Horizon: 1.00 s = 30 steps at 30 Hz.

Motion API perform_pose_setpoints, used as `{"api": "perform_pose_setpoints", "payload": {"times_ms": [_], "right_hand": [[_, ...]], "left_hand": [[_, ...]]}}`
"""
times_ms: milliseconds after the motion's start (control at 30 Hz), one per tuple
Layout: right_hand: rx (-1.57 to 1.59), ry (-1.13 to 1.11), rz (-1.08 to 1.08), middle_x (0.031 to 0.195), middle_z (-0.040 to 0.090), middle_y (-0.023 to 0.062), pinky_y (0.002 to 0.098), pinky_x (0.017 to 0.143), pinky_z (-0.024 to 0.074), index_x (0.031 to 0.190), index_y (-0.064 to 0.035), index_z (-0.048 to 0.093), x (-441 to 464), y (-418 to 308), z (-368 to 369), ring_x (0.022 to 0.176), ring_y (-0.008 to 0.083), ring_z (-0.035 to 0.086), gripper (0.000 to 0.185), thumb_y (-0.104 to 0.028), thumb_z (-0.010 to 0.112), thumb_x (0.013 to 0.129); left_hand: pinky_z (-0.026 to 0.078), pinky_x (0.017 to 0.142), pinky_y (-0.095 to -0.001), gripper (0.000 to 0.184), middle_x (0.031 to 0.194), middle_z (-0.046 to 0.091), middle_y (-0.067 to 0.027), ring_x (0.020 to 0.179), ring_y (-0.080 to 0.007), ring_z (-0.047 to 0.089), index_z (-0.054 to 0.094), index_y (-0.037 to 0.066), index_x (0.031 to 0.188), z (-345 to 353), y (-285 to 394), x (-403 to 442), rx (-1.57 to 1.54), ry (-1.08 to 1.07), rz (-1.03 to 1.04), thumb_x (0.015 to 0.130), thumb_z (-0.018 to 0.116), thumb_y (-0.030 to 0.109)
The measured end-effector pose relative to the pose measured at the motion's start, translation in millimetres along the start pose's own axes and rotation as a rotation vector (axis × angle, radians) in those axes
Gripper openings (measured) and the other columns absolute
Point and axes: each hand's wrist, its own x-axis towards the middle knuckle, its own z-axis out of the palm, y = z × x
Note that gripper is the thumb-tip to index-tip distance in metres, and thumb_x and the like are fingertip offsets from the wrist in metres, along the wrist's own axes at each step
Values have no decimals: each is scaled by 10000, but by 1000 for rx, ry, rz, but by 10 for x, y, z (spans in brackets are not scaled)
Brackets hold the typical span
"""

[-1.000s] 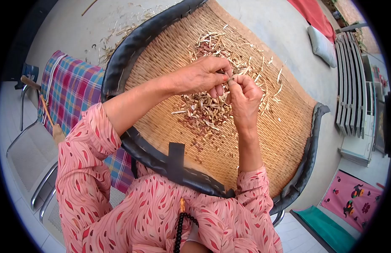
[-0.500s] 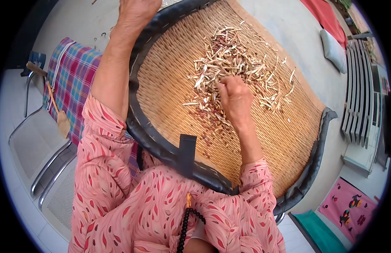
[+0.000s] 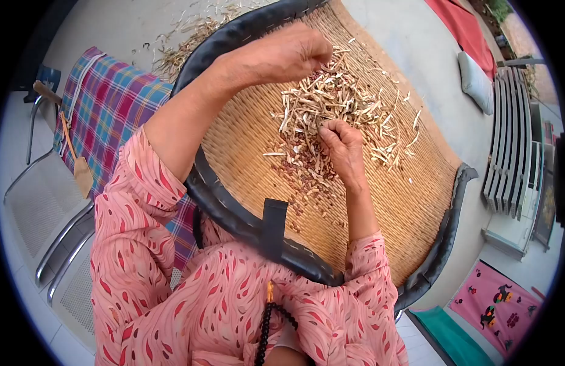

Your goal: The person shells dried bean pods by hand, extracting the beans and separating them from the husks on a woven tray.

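A woven tray (image 3: pixel 233 131) with a black padded rim rests on the lap. Dry pods and husks (image 3: pixel 361 97) are heaped on its upper middle, and reddish beans (image 3: pixel 307 189) lie scattered below them. My left hand (image 3: pixel 288 53) is above the upper edge of the heap, fingers curled inward; whatever they hold, if anything, is hidden. At the heap's lower middle, my right hand (image 3: pixel 343 146) has thumb and fingers pressed together among the pods, on something too small to make out.
Husks (image 3: pixel 178 52) litter the floor beyond the rim. To the left are a plaid cloth (image 3: pixel 114 91), a wooden paddle (image 3: pixel 82 175) and metal chairs (image 3: pixel 35 204). Stacked grey slats (image 3: pixel 508 143), a cushion (image 3: pixel 475 82) and a pink cloth (image 3: pixel 493 305) are at the right.
My left hand met my right, went out past the tray's upper left rim, and is now back over the heap. My right hand has dropped to the pods and stayed there.
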Motion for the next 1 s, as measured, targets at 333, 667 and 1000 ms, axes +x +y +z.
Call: {"api": "perform_pose_setpoints", "payload": {"times_ms": [333,667,1000], "right_hand": [[368,-25,64,685,552,7,173,444,342,848,14,571,-5,-413,-10,516,39,426,101,-84,578,871],[-322,151,-125,703,607,86,267,432,438,829,-13,590,62,-72,117,520,125,527,110,-121,583,849],[-964,109,-430,685,540,126,342,404,444,740,-37,495,100,185,766,484,229,562,157,-113,624,786]], "left_hand": [[468,483,-255,52,606,556,-60,530,-108,573,539,-44,752,259,280,18,-536,-374,-173,781,560,-6],[545,648,-302,386,955,574,-233,769,-254,615,367,-107,1159,-658,-711,-66,-1647,913,-354,925,420,197],[516,560,-237,208,878,599,-150,680,-170,614,508,-41,1008,-385,-53,92,-1046,679,-545,865,524,110]]}}
